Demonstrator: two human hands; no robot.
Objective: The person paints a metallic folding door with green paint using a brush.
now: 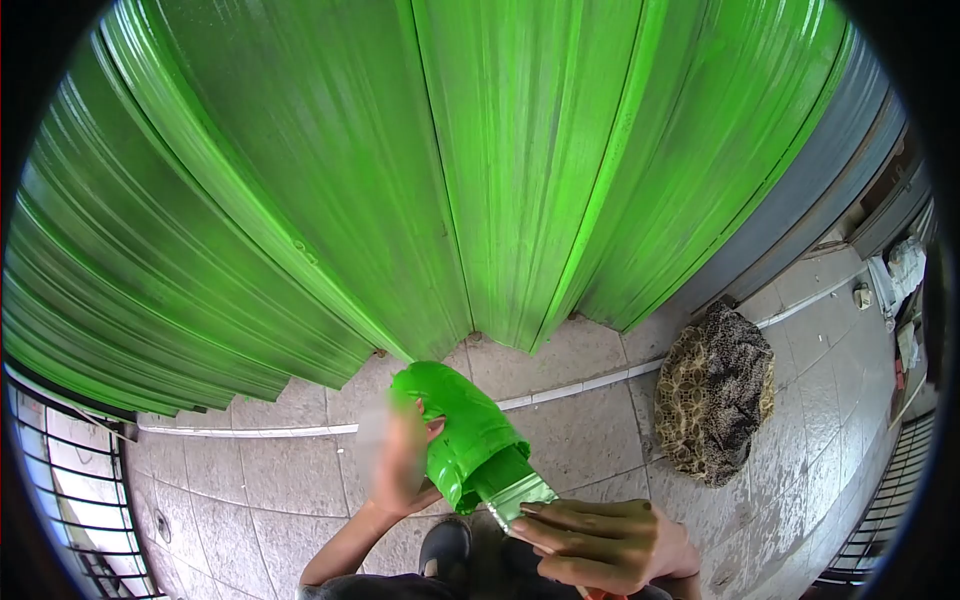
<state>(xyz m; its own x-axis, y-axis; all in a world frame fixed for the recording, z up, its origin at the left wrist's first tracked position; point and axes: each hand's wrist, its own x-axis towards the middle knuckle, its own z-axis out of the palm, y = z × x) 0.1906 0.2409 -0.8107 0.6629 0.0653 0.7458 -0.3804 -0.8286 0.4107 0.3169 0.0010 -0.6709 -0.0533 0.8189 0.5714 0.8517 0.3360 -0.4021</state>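
Observation:
My left hand (400, 480), partly blurred, is closed around a paint-covered green plastic container (450, 415) with a ragged open end tilted toward me. My right hand (610, 545) grips a flat paintbrush (525, 497) by its handle end; the fingers lie along its shiny metal band. Green bristles reach into the container's mouth, and their tips are hidden inside. Beyond the hands stands a folding metal door (510, 170), its panels coated in streaky green paint.
Grey tiles cover the floor (575, 440), crossed by a pale strip. A crumpled patterned cloth (712, 395) lies at the right. Unpainted grey panels (780, 220) stand at the door's right end. Barred grilles (75, 490) edge the far left and right. My dark shoe (445, 547) shows below.

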